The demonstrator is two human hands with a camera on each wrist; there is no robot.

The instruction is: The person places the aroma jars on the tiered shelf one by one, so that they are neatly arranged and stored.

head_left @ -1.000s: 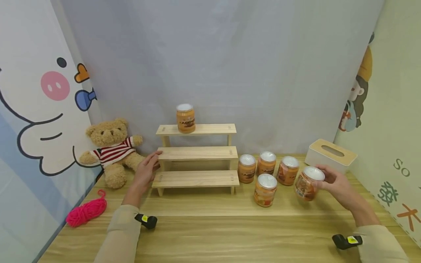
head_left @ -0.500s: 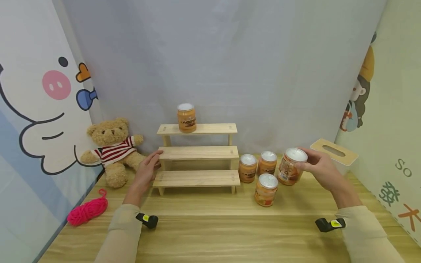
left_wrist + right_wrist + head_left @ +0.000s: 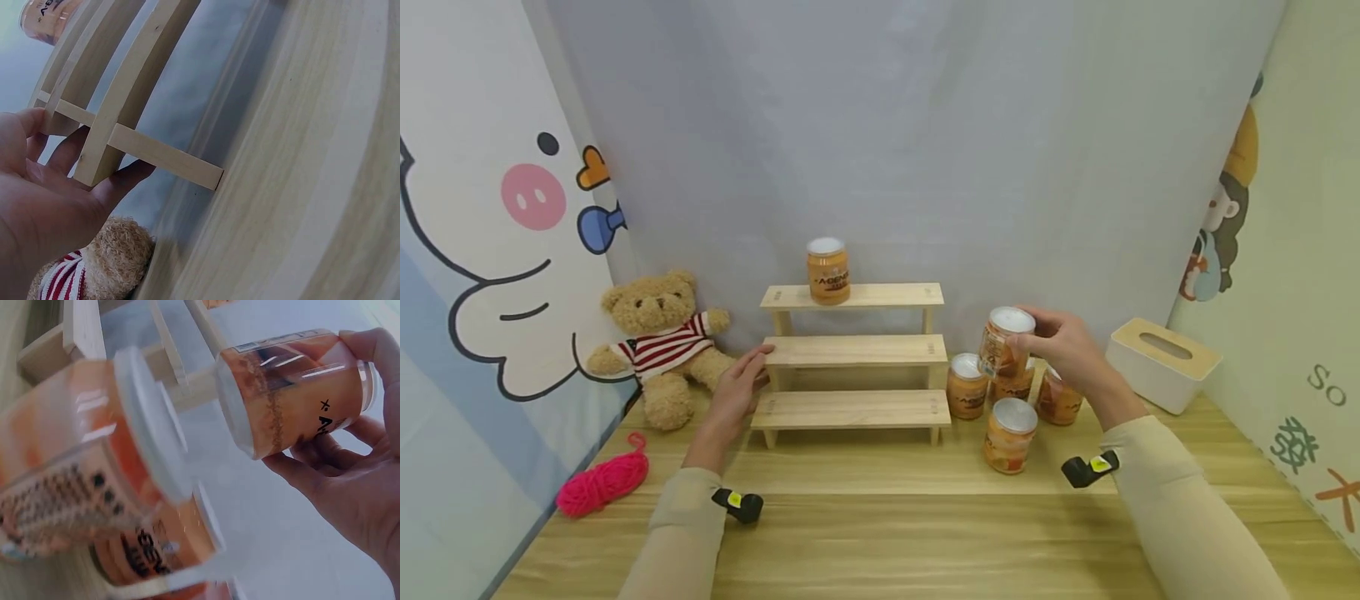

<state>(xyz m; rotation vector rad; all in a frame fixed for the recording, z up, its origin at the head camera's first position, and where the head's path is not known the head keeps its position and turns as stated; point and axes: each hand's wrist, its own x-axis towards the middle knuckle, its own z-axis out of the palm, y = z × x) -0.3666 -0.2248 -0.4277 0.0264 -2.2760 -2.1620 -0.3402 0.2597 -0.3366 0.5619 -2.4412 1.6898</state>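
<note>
My right hand grips an orange-labelled jar with a silvery lid, thumb on one side and fingers on the other. In the head view this jar is raised and overlaps a jar behind it. More jars stand on the table: one beside the rack, one in front, one at the right. At the left end of the three-step wooden rack, my left hand holds the board ends, its fingers reaching between the steps. Another jar stands on the top step, left of its middle.
A teddy bear in a striped shirt sits left of the rack, with a pink yarn skein in front of it. A tissue box with a wooden lid stands at the back right. A grey curtain hangs behind.
My right hand has carried its jar leftward and up, from the right side of the group to above the other jars. My left hand stays at the rack's left end.
</note>
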